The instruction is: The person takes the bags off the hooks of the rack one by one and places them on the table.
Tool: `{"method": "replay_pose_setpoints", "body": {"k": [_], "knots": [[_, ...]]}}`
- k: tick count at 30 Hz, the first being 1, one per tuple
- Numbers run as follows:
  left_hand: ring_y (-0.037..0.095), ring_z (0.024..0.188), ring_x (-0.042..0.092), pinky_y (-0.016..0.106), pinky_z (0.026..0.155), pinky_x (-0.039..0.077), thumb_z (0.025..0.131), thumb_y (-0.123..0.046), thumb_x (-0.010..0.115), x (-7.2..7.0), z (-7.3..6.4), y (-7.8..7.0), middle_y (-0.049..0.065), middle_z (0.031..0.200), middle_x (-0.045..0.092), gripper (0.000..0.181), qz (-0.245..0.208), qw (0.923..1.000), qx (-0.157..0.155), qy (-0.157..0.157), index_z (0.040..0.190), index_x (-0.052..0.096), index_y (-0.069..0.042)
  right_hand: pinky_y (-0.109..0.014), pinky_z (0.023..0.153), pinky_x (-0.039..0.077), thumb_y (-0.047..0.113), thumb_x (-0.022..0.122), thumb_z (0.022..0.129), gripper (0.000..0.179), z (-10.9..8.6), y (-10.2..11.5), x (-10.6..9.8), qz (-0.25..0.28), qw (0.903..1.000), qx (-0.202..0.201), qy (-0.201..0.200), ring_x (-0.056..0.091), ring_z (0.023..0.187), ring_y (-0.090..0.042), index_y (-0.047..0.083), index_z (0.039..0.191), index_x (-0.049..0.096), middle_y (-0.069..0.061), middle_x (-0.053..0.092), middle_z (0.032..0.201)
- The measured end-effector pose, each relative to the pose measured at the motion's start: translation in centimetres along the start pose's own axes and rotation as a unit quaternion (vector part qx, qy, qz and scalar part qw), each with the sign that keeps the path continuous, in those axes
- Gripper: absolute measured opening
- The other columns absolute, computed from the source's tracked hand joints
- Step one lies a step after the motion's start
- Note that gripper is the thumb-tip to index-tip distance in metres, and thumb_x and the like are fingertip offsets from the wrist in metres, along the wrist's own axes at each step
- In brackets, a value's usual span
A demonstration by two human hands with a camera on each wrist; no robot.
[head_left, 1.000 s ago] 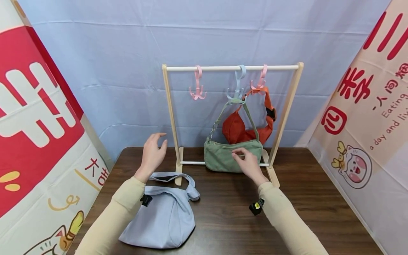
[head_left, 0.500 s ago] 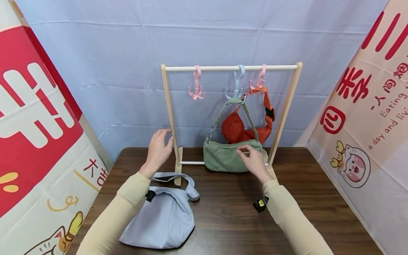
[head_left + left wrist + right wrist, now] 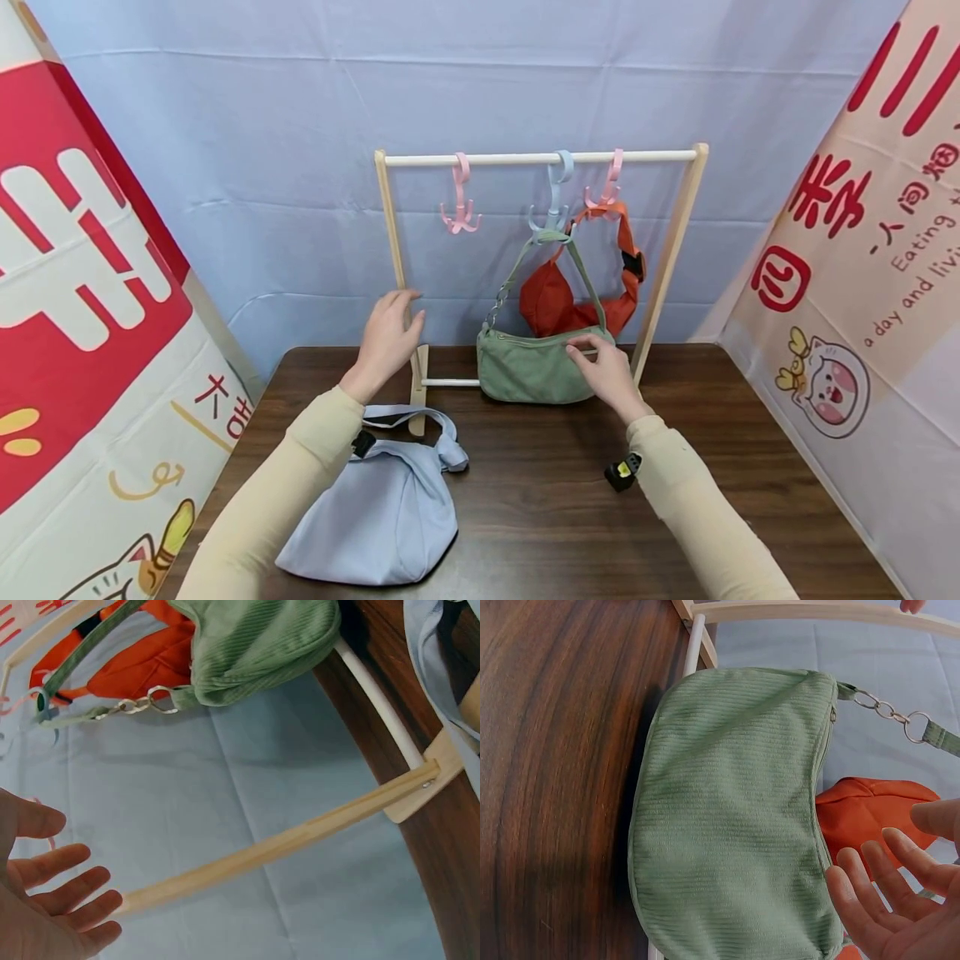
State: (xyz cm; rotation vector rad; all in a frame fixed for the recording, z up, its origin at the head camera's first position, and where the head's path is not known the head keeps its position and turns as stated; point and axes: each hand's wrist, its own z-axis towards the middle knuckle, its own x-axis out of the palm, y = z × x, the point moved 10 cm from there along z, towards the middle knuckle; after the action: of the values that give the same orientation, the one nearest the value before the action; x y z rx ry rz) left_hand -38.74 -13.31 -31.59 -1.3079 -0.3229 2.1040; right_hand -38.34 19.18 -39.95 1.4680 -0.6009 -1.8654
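My left hand (image 3: pixel 385 343) is raised beside the left post of a wooden rack (image 3: pixel 391 229), fingers spread and loosely bent, holding nothing. In the left wrist view its fingertips lie near that post; contact is unclear. In front of a green corduroy shoulder bag (image 3: pixel 528 367) hovers my right hand (image 3: pixel 609 375), with nothing in its relaxed fingers. The right wrist view has those fingers (image 3: pixel 870 885) by the bag's zipped top edge. The bag hangs by its strap from a light-blue hook (image 3: pixel 555 196). Behind it an orange bag (image 3: pixel 547 300) hangs from a pink hook (image 3: pixel 609 179).
A pale-blue fabric bag (image 3: pixel 382 517) lies on the dark wooden table (image 3: pixel 540 517) below my left forearm. Another pink hook (image 3: pixel 461 200) hangs at the bar's left with no bag on it. Cloth curtains (image 3: pixel 262 108) stand behind and at both sides.
My left hand has moved right, up to the rack's left post. My right hand has shifted a little to the right across the green bag. The bags hang and lie as before.
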Motion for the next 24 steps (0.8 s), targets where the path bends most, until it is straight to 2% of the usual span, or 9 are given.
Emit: {"method": "replay_pose_setpoints", "body": {"k": [9,24], "knots": [[0.030,0.123,0.048,0.046,0.101,0.040,0.095,-0.023,0.053,0.1,1.1,-1.9,0.010,0.128,0.056,0.034,-0.004,0.9997,0.024,-0.006,0.127,0.058,-0.010,-0.044,0.077,0.051,0.028,0.056,0.096,0.031,0.3,0.0,-1.3,-0.013,0.9996,-0.008,-0.022,0.066,0.093,-0.032,0.006,0.116,0.064,-0.015,0.065,0.113],[0.029,0.126,0.046,0.045,0.104,0.039,0.097,-0.025,0.052,1.4,2.8,-3.9,0.011,0.133,0.054,0.036,0.019,0.9986,0.040,0.030,0.129,0.056,-0.010,-0.045,0.081,0.049,0.028,0.054,0.097,0.031,0.8,-0.2,-2.7,-0.022,0.9996,-0.009,-0.018,0.061,0.095,-0.032,0.006,0.116,0.062,-0.015,0.063,0.114]]}}
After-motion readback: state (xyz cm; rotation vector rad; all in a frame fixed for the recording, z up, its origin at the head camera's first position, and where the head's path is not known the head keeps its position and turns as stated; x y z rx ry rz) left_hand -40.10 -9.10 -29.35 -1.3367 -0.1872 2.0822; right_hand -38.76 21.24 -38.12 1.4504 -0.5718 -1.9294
